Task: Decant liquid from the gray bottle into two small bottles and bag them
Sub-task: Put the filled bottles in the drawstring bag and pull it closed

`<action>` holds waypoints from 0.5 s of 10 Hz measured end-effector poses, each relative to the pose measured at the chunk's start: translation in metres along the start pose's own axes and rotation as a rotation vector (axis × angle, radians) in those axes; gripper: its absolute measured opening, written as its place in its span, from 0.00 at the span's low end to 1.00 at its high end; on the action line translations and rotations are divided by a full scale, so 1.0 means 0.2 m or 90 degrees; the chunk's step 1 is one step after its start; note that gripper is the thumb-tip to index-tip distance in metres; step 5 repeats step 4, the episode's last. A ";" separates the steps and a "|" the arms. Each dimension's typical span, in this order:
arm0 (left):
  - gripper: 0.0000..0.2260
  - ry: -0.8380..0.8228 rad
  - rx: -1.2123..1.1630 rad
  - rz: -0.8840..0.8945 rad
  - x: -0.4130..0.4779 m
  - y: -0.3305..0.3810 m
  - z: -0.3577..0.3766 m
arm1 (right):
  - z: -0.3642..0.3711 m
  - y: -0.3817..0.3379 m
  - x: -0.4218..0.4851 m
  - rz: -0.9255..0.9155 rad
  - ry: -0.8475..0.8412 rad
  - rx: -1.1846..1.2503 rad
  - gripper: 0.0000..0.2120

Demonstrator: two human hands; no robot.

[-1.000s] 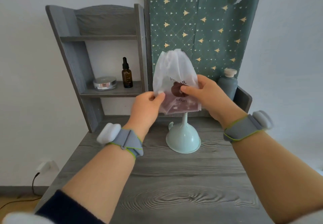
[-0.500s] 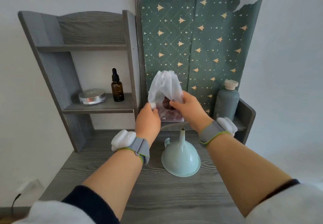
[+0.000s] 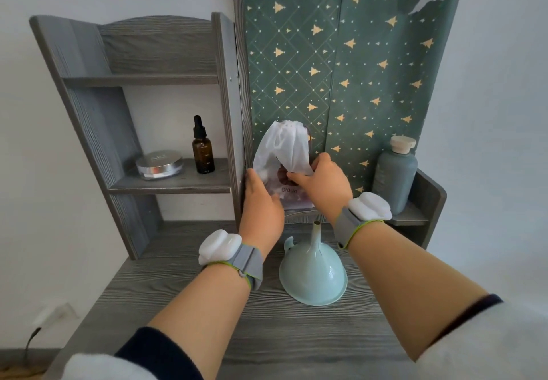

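— Gray wood-grain desk and green patterned backdrop were noted first. Where was the bag kept?

— The bag was held upright, off the desk, at the far middle, just in front of the backdrop. Its lower left edge was gripped by the left hand, and the film at its middle was pinched by the right hand. Both hands were closed on it.

— Why was it held so?

— Probably so that the contents were kept low while the bunched top was drawn together. Dark and pinkish shapes were seen through the film; whether these were the small bottles could not be told.

— And the gray bottle?

— The gray bottle was seen standing capped on a low ledge at the far right, well apart from the bag, so decanting was judged finished. The funnel was seen mouth-down near the wrists, perhaps to drain. A dropper bottle and a tin were seen on the shelf at the far left.
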State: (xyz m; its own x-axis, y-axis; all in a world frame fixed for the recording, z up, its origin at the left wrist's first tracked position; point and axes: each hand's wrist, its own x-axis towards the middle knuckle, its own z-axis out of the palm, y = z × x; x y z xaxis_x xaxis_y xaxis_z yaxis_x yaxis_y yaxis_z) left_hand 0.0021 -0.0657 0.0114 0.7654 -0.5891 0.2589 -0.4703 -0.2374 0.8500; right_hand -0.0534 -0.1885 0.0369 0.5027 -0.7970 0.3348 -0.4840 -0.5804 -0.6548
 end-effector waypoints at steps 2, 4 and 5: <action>0.29 0.043 0.052 0.050 -0.13 0.03 0.00 | -0.08 0.06 -0.07 0.020 -0.026 0.073 0.30; 0.21 0.064 0.075 0.071 -0.31 -0.05 -0.02 | -0.17 0.17 -0.19 0.047 0.000 0.146 0.16; 0.21 0.064 0.075 0.071 -0.31 -0.05 -0.02 | -0.17 0.17 -0.19 0.047 0.000 0.146 0.16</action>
